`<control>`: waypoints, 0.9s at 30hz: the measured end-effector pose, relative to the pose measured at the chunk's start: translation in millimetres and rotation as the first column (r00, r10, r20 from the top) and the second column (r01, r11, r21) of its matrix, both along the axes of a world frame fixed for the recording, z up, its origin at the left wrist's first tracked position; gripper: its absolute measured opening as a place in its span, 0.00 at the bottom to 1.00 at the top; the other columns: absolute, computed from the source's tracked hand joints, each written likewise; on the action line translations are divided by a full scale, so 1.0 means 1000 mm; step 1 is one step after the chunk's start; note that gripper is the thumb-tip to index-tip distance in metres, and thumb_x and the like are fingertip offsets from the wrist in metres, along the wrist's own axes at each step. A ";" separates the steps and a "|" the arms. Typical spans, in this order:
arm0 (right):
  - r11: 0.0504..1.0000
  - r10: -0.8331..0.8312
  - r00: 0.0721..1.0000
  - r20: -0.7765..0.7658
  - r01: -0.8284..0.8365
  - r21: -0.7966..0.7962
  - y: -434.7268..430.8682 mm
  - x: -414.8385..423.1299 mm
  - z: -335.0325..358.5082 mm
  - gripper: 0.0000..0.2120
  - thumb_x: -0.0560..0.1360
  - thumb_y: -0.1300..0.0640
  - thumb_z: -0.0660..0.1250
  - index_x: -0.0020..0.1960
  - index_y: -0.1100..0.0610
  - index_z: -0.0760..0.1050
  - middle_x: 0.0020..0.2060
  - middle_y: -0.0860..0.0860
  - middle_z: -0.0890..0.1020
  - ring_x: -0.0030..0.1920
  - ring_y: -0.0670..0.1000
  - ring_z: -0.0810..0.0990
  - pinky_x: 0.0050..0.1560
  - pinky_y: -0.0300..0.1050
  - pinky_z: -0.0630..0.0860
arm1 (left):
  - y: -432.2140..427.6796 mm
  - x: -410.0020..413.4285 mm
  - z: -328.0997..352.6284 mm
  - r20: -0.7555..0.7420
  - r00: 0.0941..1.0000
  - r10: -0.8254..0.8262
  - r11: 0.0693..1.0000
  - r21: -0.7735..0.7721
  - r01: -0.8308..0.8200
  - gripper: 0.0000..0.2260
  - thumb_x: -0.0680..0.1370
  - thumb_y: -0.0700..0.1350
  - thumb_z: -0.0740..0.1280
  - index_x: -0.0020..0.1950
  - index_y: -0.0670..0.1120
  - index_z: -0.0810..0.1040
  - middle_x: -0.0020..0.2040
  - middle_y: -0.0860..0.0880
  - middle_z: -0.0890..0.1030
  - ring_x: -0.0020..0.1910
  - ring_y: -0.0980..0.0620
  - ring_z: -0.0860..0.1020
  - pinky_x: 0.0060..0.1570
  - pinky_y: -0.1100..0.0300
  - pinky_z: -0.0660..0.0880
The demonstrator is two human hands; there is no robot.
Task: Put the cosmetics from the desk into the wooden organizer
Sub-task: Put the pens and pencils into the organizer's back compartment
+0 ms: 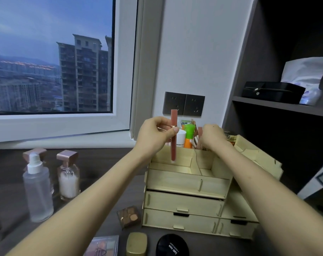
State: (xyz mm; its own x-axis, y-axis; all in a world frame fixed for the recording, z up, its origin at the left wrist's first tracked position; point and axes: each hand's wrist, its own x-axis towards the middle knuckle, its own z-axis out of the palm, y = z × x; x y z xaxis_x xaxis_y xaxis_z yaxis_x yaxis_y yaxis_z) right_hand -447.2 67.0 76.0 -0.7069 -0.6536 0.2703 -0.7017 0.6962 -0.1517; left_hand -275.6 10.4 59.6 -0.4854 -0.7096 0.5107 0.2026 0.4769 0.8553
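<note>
**Pink lip gloss tube held over organizer, top-left compartment**

Pink lip gloss tube (pixel 173 134) is upright in our left hand (pixel 157 134), thumb and fingers closed around its gold band. Its lower end hangs just over the organizer's front-left top compartment; we can't tell if it touches.

Our right hand (pixel 213 138) is over the back compartments of the wooden organizer (pixel 186 200), fingers curled down among the brushes and pink sticks there. Whether it actually grips anything, we can't tell.

Back-left compartment already holds a white tube (pixel 181 138) and a green-capped orange tube (pixel 189 134).

Organizer sits toward the desk's right side, drawers facing us.

On the desk (pixel 13 163) toward its left edge: frosted spray bottle (pixel 38 189) and a rose-capped bottle (pixel 68 174).

Along the desk's near edge: small brown eyeshadow palette (pixel 129 216) touching the organizer's front-left corner, a larger palette (pixel 103 246), a gold case (pixel 136 243), a black compact (pixel 172 245).
</note>
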 end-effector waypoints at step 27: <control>0.849 0.207 0.978 0.006 -0.177 -0.497 0.020 -0.044 0.015 0.08 0.71 0.56 0.72 0.47 0.56 0.75 0.43 0.54 0.81 0.48 0.57 0.80 0.52 0.55 0.78 | -0.018 0.002 -0.009 0.054 0.976 0.209 0.951 -0.244 -0.190 0.12 0.74 0.37 0.66 0.56 0.48 0.75 0.39 0.54 0.77 0.37 0.59 0.75 0.37 0.73 0.72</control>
State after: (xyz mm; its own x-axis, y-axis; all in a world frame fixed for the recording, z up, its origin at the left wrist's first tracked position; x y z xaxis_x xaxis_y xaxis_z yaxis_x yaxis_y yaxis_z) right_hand -491.4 87.5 91.0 -0.6049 -0.5704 0.5556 -0.7934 0.3721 -0.4818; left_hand -273.1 -8.0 50.8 -0.3911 -0.6602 0.6412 0.0196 0.6906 0.7230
